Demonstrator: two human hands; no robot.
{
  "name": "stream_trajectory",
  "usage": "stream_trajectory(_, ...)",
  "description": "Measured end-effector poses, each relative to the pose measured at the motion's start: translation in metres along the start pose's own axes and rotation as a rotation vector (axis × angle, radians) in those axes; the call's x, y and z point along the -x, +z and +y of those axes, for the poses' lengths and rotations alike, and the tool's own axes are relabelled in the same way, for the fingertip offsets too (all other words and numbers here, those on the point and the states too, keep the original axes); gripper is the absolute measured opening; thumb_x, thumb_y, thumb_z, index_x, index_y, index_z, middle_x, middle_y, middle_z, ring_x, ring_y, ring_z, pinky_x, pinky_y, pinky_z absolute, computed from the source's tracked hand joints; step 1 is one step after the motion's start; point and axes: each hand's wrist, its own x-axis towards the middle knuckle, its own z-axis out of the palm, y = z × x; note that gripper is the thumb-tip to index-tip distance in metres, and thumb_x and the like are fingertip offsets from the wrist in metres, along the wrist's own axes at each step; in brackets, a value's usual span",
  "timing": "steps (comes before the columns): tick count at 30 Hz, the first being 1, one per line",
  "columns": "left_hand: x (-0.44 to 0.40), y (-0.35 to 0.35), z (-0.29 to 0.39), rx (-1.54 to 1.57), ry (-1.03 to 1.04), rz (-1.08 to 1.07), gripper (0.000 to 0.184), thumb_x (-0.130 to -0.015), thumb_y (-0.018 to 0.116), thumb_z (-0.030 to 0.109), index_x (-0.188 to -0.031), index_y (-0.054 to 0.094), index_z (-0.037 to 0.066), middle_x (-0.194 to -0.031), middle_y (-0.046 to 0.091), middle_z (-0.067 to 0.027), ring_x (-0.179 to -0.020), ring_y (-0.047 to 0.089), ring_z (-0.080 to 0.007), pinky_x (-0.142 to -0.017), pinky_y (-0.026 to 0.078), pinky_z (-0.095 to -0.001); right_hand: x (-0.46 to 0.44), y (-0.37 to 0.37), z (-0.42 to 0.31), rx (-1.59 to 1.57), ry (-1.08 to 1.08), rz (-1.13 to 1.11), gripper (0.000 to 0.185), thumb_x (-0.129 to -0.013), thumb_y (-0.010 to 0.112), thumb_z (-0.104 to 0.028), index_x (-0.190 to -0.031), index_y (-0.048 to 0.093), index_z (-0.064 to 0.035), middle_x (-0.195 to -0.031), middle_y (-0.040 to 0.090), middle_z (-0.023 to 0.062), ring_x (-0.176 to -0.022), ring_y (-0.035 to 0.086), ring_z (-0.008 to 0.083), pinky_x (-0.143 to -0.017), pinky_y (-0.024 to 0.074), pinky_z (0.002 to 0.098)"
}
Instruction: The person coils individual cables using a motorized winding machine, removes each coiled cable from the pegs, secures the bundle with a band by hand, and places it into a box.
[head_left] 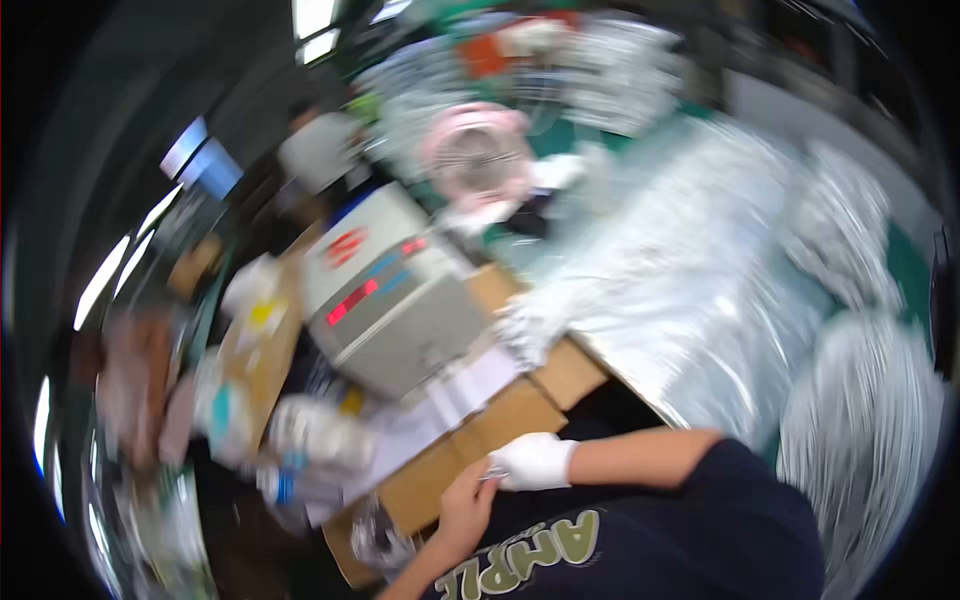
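Observation:
My left hand (465, 512), bare, comes up from the bottom edge with its fingers closed in a pinch. Against its fingertips is my right hand (530, 462), in a white glove, its fingers also pressed together. Between the two lies a small shiny thing (491, 473), too small and blurred to name. Both hands are close in front of the dark printed shirt (650, 535), above the near edge of brown cardboard (505, 425). Past the cardboard stands a grey and white machine (400, 300) with red lit digits.
Clear plastic sheeting (690, 270) covers the green table at right, beside bundled plastic (860, 420). A pink fan (478, 155) stands farther back. Bottles and packs (315, 435) lie left of the cardboard. A person (320, 150) is in the background. Motion blurs the view.

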Motion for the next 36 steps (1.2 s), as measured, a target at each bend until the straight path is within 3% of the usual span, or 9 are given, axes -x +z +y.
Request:
stream_trajectory(3, -0.006, 0.004, 0.001, 0.233, -0.232, -0.093, 0.034, -0.086, 0.062, 0.003, -0.12, 0.058, -0.002, -0.107, 0.063, -0.018, -0.095, 0.063, -0.0247, -0.085, 0.049, -0.0321, 0.008, -0.002, 0.0, -0.071, 0.018, 0.031, 0.025, -0.083, 0.057, -0.028, -0.103, 0.063, -0.014, -0.086, 0.068, 0.0161, -0.081, 0.066, 0.0364, -0.069, 0.052, 0.0469)
stream_trajectory(7, -0.02, -0.006, 0.007, -0.05, 0.052, -0.011, 0.028, -0.092, 0.057, 0.007, -0.117, 0.056, -0.006, -0.109, 0.06, -0.0138, -0.093, 0.058, -0.0191, -0.082, 0.047, -0.0312, 0.018, -0.021, -0.01, -0.128, 0.029, 0.279, 0.021, -0.076, 0.062, -0.023, -0.091, 0.059, -0.0075, -0.08, 0.066, 0.0144, -0.079, 0.065, 0.0368, -0.066, 0.0511, 0.0466)
stream_trajectory(12, -0.018, 0.008, -0.008, -0.292, 0.202, -0.013, 0.032, -0.095, 0.048, 0.012, -0.121, 0.055, -0.005, -0.113, 0.059, -0.027, -0.106, 0.055, -0.0398, -0.093, 0.042, -0.0446, 0.013, -0.02, -0.002, -0.198, 0.047, 0.179, 0.027, -0.076, 0.066, -0.03, -0.088, 0.064, -0.0058, -0.082, 0.067, 0.0155, -0.081, 0.065, 0.0368, -0.07, 0.0514, 0.0446)
stream_trajectory(18, -0.023, -0.001, -0.029, -0.231, 0.107, 0.03, 0.03, -0.094, 0.05, 0.01, -0.119, 0.056, -0.004, -0.113, 0.059, -0.0256, -0.102, 0.056, -0.0415, -0.092, 0.042, -0.0449, 0.015, -0.022, -0.006, -0.132, 0.019, 0.377, 0.025, -0.075, 0.066, -0.029, -0.087, 0.065, -0.0066, -0.079, 0.067, 0.0155, -0.075, 0.065, 0.0359, -0.067, 0.051, 0.0436)
stream_trajectory(21, -0.02, -0.006, -0.013, -0.358, 0.373, 0.077, 0.028, -0.093, 0.052, 0.009, -0.117, 0.057, -0.005, -0.11, 0.061, -0.0252, -0.099, 0.057, -0.0416, -0.091, 0.043, -0.0443, 0.012, -0.029, -0.003, -0.097, -0.041, 0.234, 0.022, -0.073, 0.066, -0.024, -0.086, 0.063, -0.0068, -0.079, 0.066, 0.0159, -0.078, 0.065, 0.0354, -0.067, 0.0509, 0.0445)
stream_trajectory(27, -0.016, -0.011, -0.007, -0.198, 0.193, -0.084, 0.032, -0.092, 0.056, 0.01, -0.12, 0.056, -0.005, -0.117, 0.057, -0.0261, -0.109, 0.054, -0.0383, -0.095, 0.041, -0.0425, 0.007, -0.024, -0.005, -0.132, -0.007, 0.031, 0.029, -0.077, 0.068, -0.03, -0.094, 0.062, -0.0066, -0.081, 0.066, 0.0162, -0.074, 0.064, 0.0368, -0.064, 0.0508, 0.0442)
stream_trajectory(30, -0.02, -0.015, -0.002, 0.03, -0.241, 0.004, 0.036, -0.091, 0.06, 0.013, -0.123, 0.055, -0.004, -0.12, 0.058, -0.0221, -0.111, 0.055, -0.0338, -0.098, 0.04, -0.0425, 0.009, -0.018, -0.001, -0.084, -0.143, 0.358, 0.041, -0.08, 0.066, -0.042, -0.096, 0.063, -0.005, -0.076, 0.065, 0.0163, -0.072, 0.064, 0.038, -0.062, 0.0504, 0.0446)
stream_trajectory(33, -0.029, -0.001, -0.018, 0.794, -0.355, 0.165, 0.026, -0.095, 0.055, 0.011, -0.114, 0.055, -0.007, -0.104, 0.062, -0.0135, -0.092, 0.062, -0.0215, -0.083, 0.051, -0.0342, 0.018, -0.026, -0.01, -0.144, -0.165, 0.538, 0.038, -0.087, 0.06, -0.043, -0.103, 0.061, -0.0078, -0.076, 0.065, 0.0158, -0.072, 0.064, 0.0374, -0.062, 0.0507, 0.0447)
stream_trajectory(36, -0.029, -0.014, 0.004, 0.967, -0.559, -0.053, 0.025, -0.095, 0.054, 0.009, -0.114, 0.057, -0.005, -0.102, 0.063, -0.0106, -0.094, 0.063, -0.0185, -0.087, 0.051, -0.0309, 0.021, -0.02, -0.018, -0.152, -0.208, 0.538, 0.034, -0.092, 0.055, -0.034, -0.116, 0.059, -0.0088, -0.076, 0.065, 0.0146, -0.067, 0.065, 0.0337, -0.06, 0.0511, 0.0425)
